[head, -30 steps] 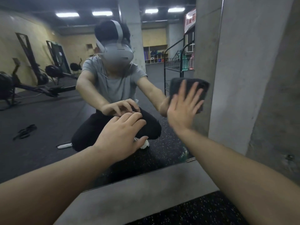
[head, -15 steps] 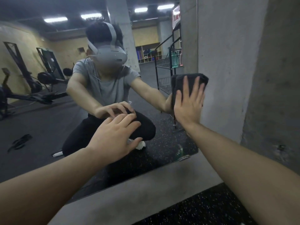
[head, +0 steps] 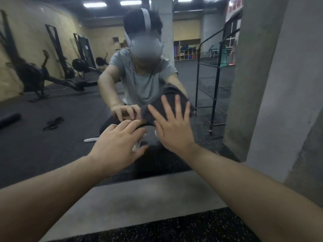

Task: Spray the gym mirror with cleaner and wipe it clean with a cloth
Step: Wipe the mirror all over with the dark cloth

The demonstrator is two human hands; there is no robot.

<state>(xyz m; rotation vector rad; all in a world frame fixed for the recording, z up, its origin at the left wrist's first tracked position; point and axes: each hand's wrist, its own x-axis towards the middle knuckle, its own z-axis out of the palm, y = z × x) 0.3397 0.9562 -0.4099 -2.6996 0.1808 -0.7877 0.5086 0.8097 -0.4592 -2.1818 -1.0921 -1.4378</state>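
- Mirror (head: 52,137): fixed to the wall, its lower edge just above a grey concrete ledge (head: 139,198); the glass shows the crouched person and the gym behind
- Cloth (head: 158,109): dark, bunched at its upper edge, spread flat on the low part of the glass under the right palm, so pressure spreads over a wide patch
- Right hand (head: 172,130): fingers straight and fanned, pressing the cloth to the mirror, not curled round it; judged the wiping hand
- Left hand (head: 115,145): holds nothing, fingers loosely bent, fingertips at the glass just beside the cloth; probably a brace for the low reach
- Spray cleaner: not identifiable in view
- Pillar (head: 262,84): bare concrete, bordering the mirror's right edge
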